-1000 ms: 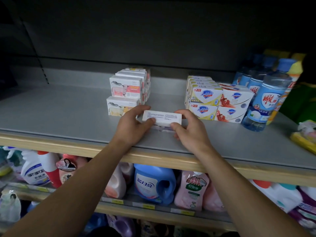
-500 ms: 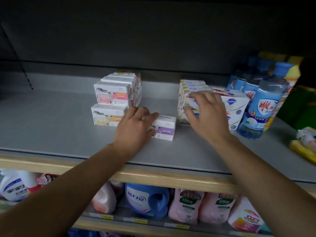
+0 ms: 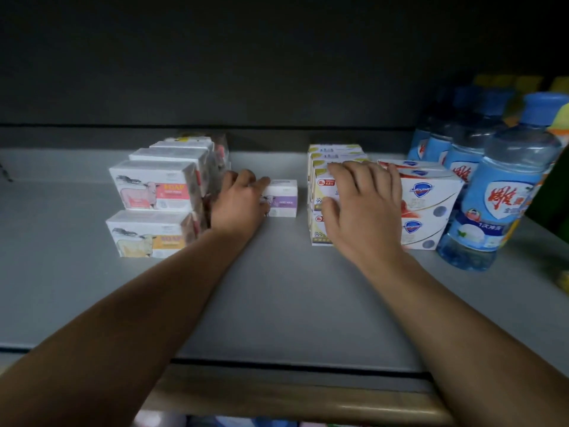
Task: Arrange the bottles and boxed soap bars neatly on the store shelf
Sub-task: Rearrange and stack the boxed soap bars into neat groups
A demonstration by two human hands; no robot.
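On the grey shelf (image 3: 277,288) a small white soap box with a purple label (image 3: 281,198) stands beside two stacked rows of white sheep-print soap boxes (image 3: 154,192). My left hand (image 3: 238,201) rests against the purple-label box's left side, fingers over its top edge. To the right stand stacked yellow-and-white soap boxes (image 3: 318,186) and red-and-white ones (image 3: 428,204). My right hand (image 3: 360,204) lies flat with spread fingers on the front of the yellow stack. Blue-labelled bottles (image 3: 505,198) crowd the far right.
The shelf's wooden front lip (image 3: 292,399) runs along the bottom. A dark back panel (image 3: 277,72) closes the shelf behind the boxes. Something yellow (image 3: 562,282) lies at the right edge. Bare shelf stretches left of the sheep-print boxes.
The purple-label box has gone from both hands to standing deeper on the shelf beside the sheep-print stack. My right hand let go and moved right onto the yellow stack. The camera moved closer.
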